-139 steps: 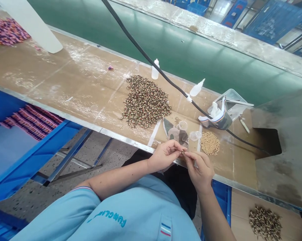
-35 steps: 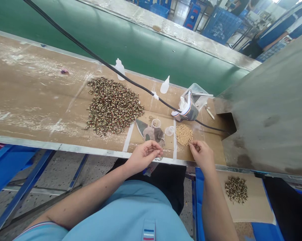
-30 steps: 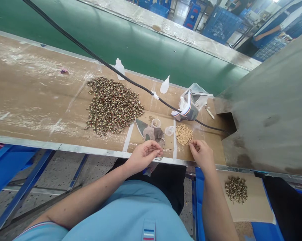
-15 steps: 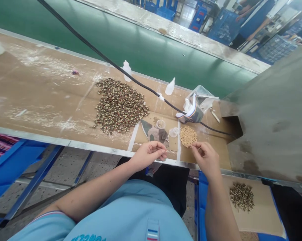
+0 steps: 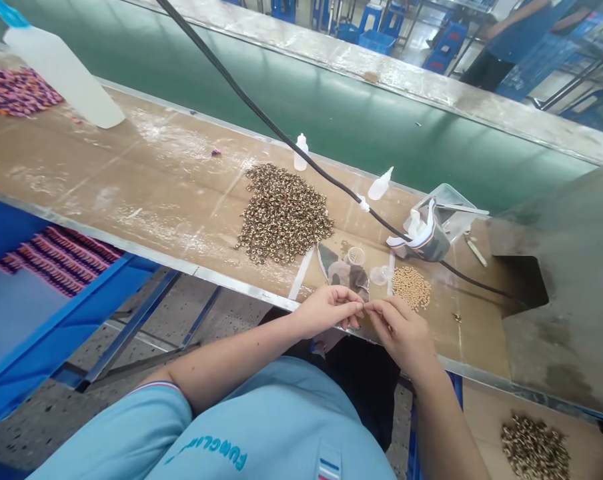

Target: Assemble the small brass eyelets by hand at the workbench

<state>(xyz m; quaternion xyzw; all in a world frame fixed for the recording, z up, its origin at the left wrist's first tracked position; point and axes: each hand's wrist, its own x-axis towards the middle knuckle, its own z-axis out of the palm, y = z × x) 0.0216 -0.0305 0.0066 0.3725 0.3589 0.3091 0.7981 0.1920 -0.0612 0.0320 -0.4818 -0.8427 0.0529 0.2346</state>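
Observation:
My left hand (image 5: 335, 308) is pinched closed over the table's front edge, just in front of a camouflage cloth (image 5: 349, 275). Fingertip to fingertip with it, my right hand (image 5: 399, 327) is also pinched; whatever lies between the fingers is too small to make out. Beyond my right hand is a round patch of small tan beads (image 5: 411, 288). Two small clear cups, one on the cloth (image 5: 355, 256) and one beside it (image 5: 380, 275), stand behind my hands. A large heap of small dark and gold pieces (image 5: 284, 217) lies to the left.
Two white squeeze bottles (image 5: 300, 153) (image 5: 380, 185) are at the back edge. A black cable (image 5: 261, 113) crosses above the table to a cloth-wrapped bundle (image 5: 424, 240) by a clear tray (image 5: 454, 207). A large white bottle (image 5: 64, 73) is far left; a grey metal housing (image 5: 571, 280), right.
My right hand has moved left from the beads to meet my left hand. The view has shifted left, and a small piece now shows on the table right of the beads.

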